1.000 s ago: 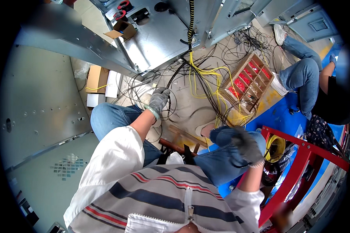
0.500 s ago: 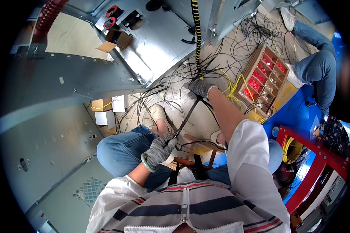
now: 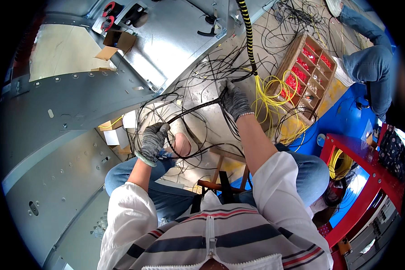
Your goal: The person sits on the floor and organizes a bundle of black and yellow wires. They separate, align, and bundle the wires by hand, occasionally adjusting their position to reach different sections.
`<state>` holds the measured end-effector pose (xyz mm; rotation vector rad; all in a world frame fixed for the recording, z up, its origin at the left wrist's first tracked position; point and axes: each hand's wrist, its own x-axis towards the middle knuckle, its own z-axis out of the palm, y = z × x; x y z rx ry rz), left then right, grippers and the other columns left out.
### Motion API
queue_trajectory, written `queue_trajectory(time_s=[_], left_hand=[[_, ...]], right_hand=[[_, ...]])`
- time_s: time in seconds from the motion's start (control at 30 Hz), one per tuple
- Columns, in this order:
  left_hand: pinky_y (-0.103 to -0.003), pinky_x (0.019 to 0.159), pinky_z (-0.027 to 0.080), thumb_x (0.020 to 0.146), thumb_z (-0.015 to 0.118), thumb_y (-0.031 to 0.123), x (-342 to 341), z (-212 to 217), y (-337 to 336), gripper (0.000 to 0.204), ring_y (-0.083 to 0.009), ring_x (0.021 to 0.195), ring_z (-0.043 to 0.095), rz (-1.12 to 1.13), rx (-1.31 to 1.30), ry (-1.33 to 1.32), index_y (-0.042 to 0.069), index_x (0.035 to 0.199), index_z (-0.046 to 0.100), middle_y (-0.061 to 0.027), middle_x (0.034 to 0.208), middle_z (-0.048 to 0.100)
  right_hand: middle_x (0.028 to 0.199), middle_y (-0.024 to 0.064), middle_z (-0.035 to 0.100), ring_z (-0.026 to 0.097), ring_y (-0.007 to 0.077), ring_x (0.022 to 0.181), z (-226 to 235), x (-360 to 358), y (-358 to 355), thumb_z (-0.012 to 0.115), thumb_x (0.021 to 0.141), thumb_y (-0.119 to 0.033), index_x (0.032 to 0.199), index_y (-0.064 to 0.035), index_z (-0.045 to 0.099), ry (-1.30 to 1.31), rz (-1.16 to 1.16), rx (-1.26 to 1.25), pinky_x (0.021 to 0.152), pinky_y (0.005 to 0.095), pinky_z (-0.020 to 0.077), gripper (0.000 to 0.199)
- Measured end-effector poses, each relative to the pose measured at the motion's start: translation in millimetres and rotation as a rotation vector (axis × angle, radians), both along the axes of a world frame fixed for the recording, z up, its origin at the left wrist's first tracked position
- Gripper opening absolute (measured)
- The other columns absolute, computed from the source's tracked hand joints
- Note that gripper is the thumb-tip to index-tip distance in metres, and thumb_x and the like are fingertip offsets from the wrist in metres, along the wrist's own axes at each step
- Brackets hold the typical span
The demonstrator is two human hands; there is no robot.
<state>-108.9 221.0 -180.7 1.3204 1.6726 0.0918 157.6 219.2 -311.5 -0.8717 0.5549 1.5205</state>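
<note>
Both hands wear grey knit gloves. My left hand [image 3: 154, 139] is closed around one end of a black cable bundle [image 3: 192, 109], above my left knee. Farther forward and to the right, my right hand [image 3: 235, 101] grips the same bundle, with loose black strands hanging below it. Between the hands the bundle runs in a gentle curve. Just beyond my right hand, a black-and-yellow wrapped cable [image 3: 249, 38] comes down from the top. Loose yellow wires [image 3: 274, 96] spill out to the right of its lower end.
A wooden compartment box [image 3: 281, 72] with small red parts stands at right. Grey metal cabinet panels [image 3: 76, 105] fill the left; a small open carton [image 3: 105, 53] rests there. A red metal frame [image 3: 353, 155] is at lower right. Another person's jeans-clad leg [image 3: 369, 63] is at far right.
My left hand has moved left and forward, away from my right hand. The stretch of bundle between them now lies flatter across the view. The view itself has shifted a little.
</note>
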Motion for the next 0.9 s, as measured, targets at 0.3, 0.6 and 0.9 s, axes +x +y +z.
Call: queue_trajectory(time_s=[0.3,0.6,0.9], left_hand=[[-0.030,0.058,0.041,0.080,0.051,0.022,-10.7,-15.4,6.5,0.025,-0.0188,0.055,0.052,-0.186,0.022,0.218,0.000,0.081,0.061,-0.0112,0.061,0.058],[-0.037,0.063,0.044,0.077,0.050,0.030,3.9,-14.1,1.9,0.029,-0.0326,0.068,0.057,-0.280,-0.027,0.311,0.003,0.082,0.061,-0.0194,0.071,0.058],[-0.038,0.063,0.045,0.078,0.048,0.026,11.9,-2.9,-14.6,0.028,-0.0348,0.068,0.056,-0.465,0.116,0.278,0.002,0.078,0.061,-0.0206,0.070,0.057]], right_hand=[[0.081,0.0041,0.055,0.054,0.0156,0.073,-26.1,-5.1,-3.6,0.061,0.067,0.000,0.086,-0.0086,0.048,-0.512,0.379,-0.260,0.054,0.0274,0.0501,0.025],[0.072,0.0036,0.059,0.050,0.0113,0.051,-0.8,-14.0,-23.4,0.048,0.081,-0.026,0.089,-0.0072,0.054,-0.320,0.688,-0.029,0.044,0.0222,0.0433,0.021],[0.076,0.0086,0.061,0.056,0.0206,0.061,-8.3,-17.0,-25.5,0.049,0.078,-0.017,0.091,-0.0048,0.056,-1.128,1.131,0.162,0.059,0.0311,0.0444,0.019]])
